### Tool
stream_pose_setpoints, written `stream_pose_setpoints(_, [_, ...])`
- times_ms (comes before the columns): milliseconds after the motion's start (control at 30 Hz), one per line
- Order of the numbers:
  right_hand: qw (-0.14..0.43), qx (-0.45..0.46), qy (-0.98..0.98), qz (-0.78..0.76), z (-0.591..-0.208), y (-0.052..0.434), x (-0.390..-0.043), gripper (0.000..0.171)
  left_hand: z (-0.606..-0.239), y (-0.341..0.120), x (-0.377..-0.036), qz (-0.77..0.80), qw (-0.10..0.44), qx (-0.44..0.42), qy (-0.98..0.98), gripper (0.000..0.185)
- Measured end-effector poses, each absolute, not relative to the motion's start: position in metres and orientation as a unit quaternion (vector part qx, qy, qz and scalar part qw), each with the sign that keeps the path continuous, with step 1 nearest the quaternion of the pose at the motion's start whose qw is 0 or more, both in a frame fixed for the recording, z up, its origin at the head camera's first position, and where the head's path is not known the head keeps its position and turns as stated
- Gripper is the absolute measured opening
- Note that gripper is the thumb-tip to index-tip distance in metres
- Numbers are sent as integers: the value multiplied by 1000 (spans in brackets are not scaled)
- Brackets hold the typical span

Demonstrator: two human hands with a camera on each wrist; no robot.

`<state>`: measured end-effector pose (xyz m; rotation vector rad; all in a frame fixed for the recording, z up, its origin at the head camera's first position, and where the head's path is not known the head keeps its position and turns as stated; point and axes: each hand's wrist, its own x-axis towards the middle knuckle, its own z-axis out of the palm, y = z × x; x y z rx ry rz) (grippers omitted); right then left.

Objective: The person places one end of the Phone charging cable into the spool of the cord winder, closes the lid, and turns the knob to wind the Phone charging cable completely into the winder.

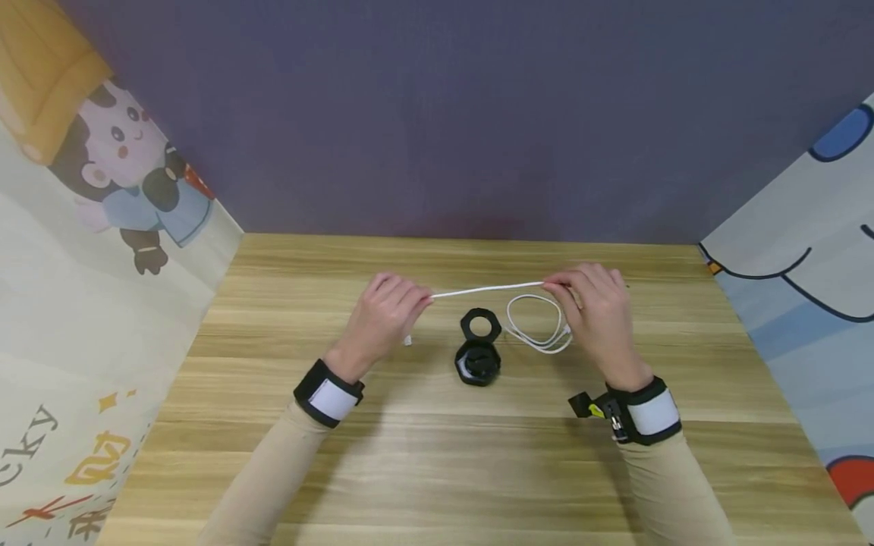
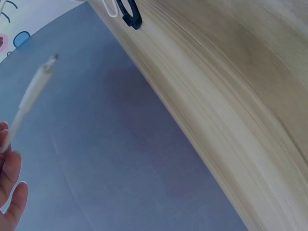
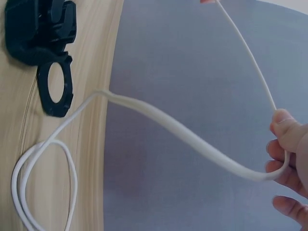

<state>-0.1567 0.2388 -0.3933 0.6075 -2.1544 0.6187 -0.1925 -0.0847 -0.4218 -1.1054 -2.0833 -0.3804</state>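
Observation:
A white cable (image 1: pixel 486 289) is stretched between my two hands above the table. My left hand (image 1: pixel 386 309) pinches it near one end; in the left wrist view the white plug (image 2: pixel 34 87) sticks out past the fingers. At the other end of the stretch, my right hand (image 1: pixel 597 315) pinches the cable between thumb and fingers. From there the right wrist view shows the cable dropping to a loose coil (image 3: pixel 72 185) on the table. Between the hands stands a black octagonal case (image 1: pixel 478 371) with its ring-shaped lid (image 1: pixel 466 326) flipped open.
The wood-grain table (image 1: pixel 437 470) reaches back to a dark blue-grey panel (image 1: pixel 437 121). Printed cartoon walls (image 1: pixel 61 303) flank it on the left and right. Both wrists wear black straps with a white patch (image 1: pixel 332 400).

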Motion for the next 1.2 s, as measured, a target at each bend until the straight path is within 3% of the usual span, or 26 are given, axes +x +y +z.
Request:
stream_pose_setpoints(933, [407, 186, -858, 252, -401, 264, -152, 16, -425, -92, -190, -149, 367, -424, -814, 14])
stream_pose_setpoints(1200, [378, 192, -876, 228, -411, 269, -152, 17, -425, -85, -187, -151, 354, -441, -811, 11])
